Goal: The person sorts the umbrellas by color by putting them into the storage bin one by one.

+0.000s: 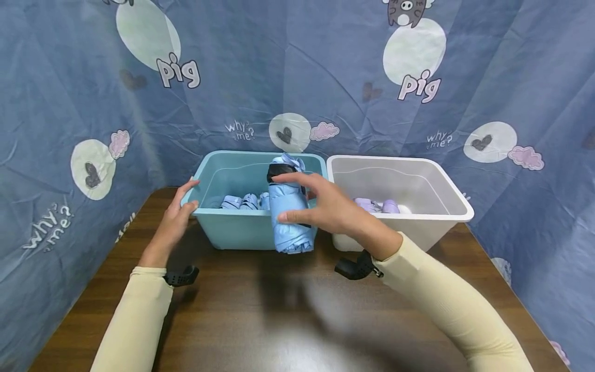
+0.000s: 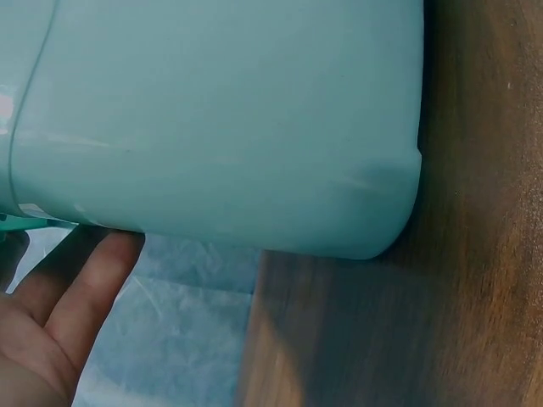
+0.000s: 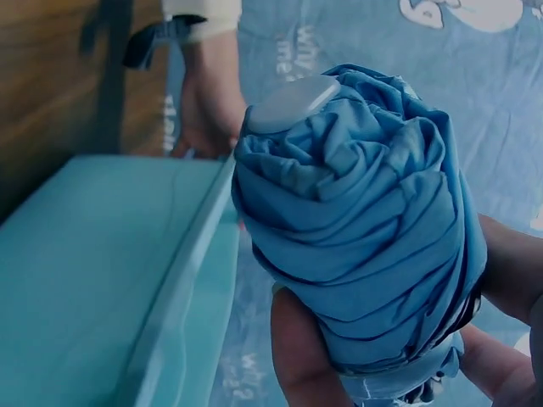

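Observation:
A folded blue umbrella [image 1: 292, 227] with a black band hangs upright in front of the blue bin's [image 1: 239, 230] front wall. My right hand [image 1: 325, 201] grips it around the side, thumb near and fingers across the band. In the right wrist view the rolled cloth of the umbrella [image 3: 365, 195] shows a pale round cap [image 3: 293, 103] at its end. At the bin's left front corner my left hand [image 1: 173, 219] holds the rim. From the left wrist view, fingers [image 2: 97, 284] of that hand press against the rim's underside.
Rolled blue bundles [image 1: 249, 201] lie on the blue bin's floor. Beside it on the right stands a white bin [image 1: 395, 222] with rolled purple bundles [image 1: 390, 206] inside. Both bins sit on a brown wooden table [image 1: 223, 310], with a printed blue cloth [image 1: 232, 77] behind.

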A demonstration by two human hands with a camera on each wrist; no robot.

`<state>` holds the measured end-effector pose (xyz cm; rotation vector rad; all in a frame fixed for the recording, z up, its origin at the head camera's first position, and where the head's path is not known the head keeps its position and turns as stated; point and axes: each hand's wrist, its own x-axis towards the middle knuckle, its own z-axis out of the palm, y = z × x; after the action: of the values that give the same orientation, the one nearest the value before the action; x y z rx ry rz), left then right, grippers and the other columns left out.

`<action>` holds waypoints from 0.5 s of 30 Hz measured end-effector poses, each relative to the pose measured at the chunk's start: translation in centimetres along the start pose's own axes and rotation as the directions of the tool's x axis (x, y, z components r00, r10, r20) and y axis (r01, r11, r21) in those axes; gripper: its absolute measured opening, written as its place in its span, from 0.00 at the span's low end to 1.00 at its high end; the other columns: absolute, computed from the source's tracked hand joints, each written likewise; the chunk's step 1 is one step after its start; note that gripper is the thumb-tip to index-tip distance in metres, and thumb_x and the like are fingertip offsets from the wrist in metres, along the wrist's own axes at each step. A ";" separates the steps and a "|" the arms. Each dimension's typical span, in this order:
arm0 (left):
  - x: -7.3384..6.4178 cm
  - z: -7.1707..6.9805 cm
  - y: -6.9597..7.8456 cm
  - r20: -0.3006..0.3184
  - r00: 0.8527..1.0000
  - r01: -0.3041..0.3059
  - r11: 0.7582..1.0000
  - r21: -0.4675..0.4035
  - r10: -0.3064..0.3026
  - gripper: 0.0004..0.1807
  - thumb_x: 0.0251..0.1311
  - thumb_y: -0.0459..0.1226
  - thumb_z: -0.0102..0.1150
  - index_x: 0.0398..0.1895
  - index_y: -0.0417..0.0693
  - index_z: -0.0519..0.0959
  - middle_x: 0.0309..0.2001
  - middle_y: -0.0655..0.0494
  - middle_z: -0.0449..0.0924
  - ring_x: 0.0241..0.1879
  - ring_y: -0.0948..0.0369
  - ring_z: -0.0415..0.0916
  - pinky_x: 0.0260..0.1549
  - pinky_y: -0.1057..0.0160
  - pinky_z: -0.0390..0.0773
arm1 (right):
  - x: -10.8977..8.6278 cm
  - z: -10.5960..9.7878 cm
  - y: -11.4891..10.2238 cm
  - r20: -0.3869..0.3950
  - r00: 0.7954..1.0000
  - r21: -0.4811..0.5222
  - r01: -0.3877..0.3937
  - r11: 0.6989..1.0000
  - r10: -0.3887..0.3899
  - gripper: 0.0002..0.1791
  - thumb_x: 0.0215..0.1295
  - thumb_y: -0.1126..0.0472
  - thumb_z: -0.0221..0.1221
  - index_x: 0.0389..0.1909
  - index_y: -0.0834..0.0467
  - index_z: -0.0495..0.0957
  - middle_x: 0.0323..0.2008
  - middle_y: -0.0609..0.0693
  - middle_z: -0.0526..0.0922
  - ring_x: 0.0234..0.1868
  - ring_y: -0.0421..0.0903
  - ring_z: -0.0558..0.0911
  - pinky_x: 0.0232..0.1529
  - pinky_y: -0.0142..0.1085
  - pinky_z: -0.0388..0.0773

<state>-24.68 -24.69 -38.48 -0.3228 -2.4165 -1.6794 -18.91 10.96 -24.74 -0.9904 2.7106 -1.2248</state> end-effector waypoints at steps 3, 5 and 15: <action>0.0 0.0 0.1 -0.004 1.000 -0.003 1.000 -0.025 0.002 0.30 0.72 0.40 0.38 0.76 0.58 0.51 0.78 0.55 0.37 0.68 0.43 0.50 0.51 0.36 0.66 | 1.1 -0.6 0.5 -0.001 1.000 0.053 0.010 0.999 -0.010 0.35 0.54 0.52 0.71 0.64 0.43 0.72 0.62 0.44 0.70 0.55 0.44 0.70 0.53 0.43 0.72; 0.1 0.0 0.1 -0.008 1.000 -0.004 1.000 -0.027 0.003 0.30 0.71 0.39 0.37 0.76 0.57 0.52 0.78 0.56 0.37 0.68 0.43 0.50 0.50 0.38 0.68 | 1.8 -0.9 0.9 -0.008 1.000 0.094 -0.020 0.995 0.021 0.35 0.53 0.53 0.72 0.64 0.42 0.72 0.63 0.44 0.70 0.52 0.46 0.73 0.49 0.43 0.74; 0.0 0.2 -0.2 -0.001 1.000 -0.001 1.000 -0.027 0.001 0.30 0.71 0.39 0.38 0.76 0.58 0.52 0.78 0.57 0.37 0.69 0.45 0.50 0.51 0.41 0.68 | 5.6 -1.2 3.4 -0.055 0.983 0.234 -0.157 0.959 0.174 0.35 0.55 0.54 0.70 0.65 0.41 0.71 0.63 0.48 0.68 0.51 0.49 0.74 0.48 0.42 0.74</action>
<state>-24.72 -24.55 -38.73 -0.3267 -2.3946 -1.7123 -25.54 10.36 -24.90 -0.6897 2.5637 -1.5253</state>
